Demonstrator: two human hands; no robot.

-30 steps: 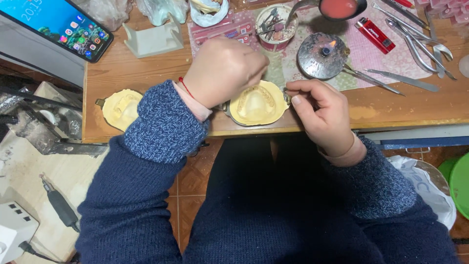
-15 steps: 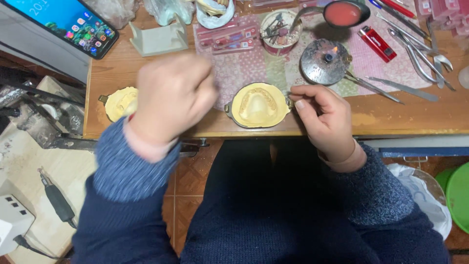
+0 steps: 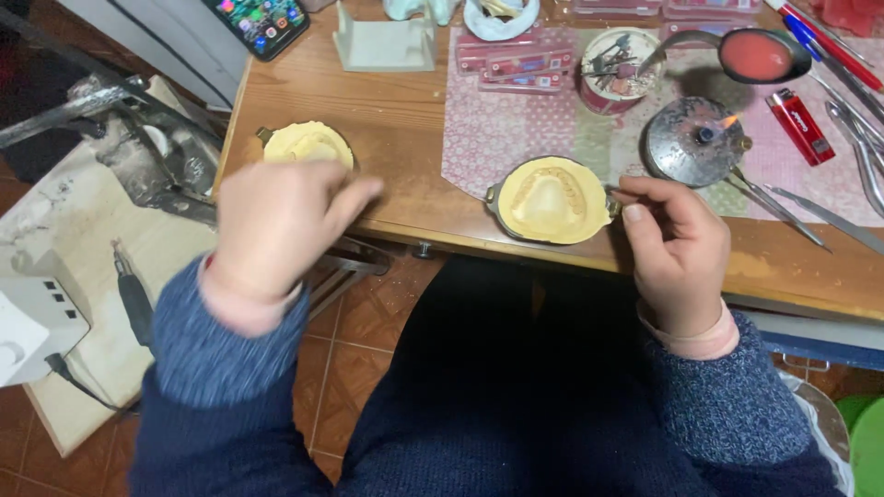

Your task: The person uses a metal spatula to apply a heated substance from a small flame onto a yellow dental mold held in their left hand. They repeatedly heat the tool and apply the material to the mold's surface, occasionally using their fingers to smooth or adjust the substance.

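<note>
Now, right hand [image 3: 677, 244] touching mould [image 3: 550, 200] (table-edge), left hand [image 3: 276, 225] clear.

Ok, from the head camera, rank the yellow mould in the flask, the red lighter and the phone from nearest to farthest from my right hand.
From the right hand:
1. Yellow mould in the flask, just to its left at the table edge, right by the fingertips.
2. Red lighter, up and to the right on the patterned mat.
3. Phone, far top left corner.

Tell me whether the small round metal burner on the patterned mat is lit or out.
Lit. A small orange flame shows at the wick on top of the round metal burner, just beyond the right hand.
</note>
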